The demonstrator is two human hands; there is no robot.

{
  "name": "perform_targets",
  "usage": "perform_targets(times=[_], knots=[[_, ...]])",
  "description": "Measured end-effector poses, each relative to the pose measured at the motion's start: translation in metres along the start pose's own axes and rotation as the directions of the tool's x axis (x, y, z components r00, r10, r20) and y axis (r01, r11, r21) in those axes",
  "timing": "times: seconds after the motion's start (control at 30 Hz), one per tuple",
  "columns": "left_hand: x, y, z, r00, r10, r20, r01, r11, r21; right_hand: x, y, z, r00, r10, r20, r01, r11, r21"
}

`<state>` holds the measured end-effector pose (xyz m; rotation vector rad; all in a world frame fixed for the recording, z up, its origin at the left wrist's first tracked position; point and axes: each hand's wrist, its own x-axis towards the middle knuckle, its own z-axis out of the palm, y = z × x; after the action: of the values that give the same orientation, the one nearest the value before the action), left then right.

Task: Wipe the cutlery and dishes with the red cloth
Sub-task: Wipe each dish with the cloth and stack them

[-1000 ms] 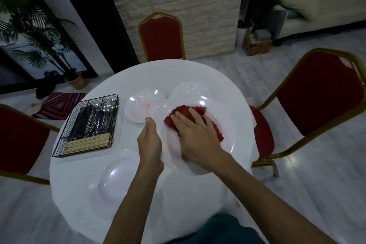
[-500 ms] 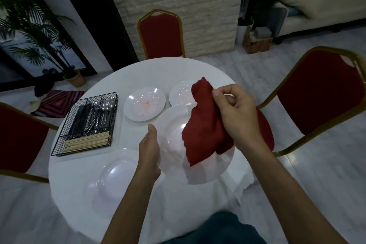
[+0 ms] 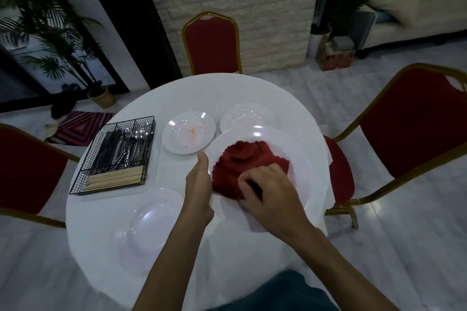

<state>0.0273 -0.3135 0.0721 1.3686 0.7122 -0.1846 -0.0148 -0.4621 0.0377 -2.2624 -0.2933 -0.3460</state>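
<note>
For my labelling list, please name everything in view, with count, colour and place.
table: one, white, centre.
large plate: one, white, table's right side.
red cloth: one, red, on the large plate.
other plates: three, white, on the table; one has orange stains.
wire caddy: one, black, table's left, holds cutlery, chopsticks.
chairs: three, red, around the table.
potted plants: two, green, back left and back right.
left hand: grips the large plate's rim.
right hand: grips the red cloth.
</note>
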Motion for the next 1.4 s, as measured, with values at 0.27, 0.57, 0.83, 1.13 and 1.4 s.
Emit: perform_targets(times=[0.27, 0.57, 0.83, 1.13, 1.4], knots=[[-0.008, 0.000, 0.012, 0.993, 0.103, 0.050, -0.107, 0.991, 0.075, 0.019, -0.003, 0.023, 0.993, 0.066, -0.095, -0.089, 0.960, -0.264], [0.007, 0.030, -0.009, 0.973, 0.227, -0.031, -0.226, 0.974, 0.016, 0.019, -0.001, 0.004, 0.985, -0.057, 0.165, 0.103, 0.952, -0.287], [0.007, 0.039, -0.010, 0.950, 0.305, -0.073, -0.304, 0.952, 0.022, 0.023, 0.021, -0.008, 0.994, -0.058, 0.095, 0.096, 0.878, -0.469], [-0.011, 0.002, 0.013, 0.917, 0.398, -0.016, -0.384, 0.896, 0.224, 0.027, -0.018, 0.011, 0.980, -0.075, 0.182, 0.100, 0.986, -0.136], [-0.001, 0.019, -0.009, 0.924, 0.376, -0.065, -0.359, 0.915, 0.182, 0.043, 0.028, -0.013, 0.987, 0.088, 0.133, -0.002, 0.843, -0.538]])
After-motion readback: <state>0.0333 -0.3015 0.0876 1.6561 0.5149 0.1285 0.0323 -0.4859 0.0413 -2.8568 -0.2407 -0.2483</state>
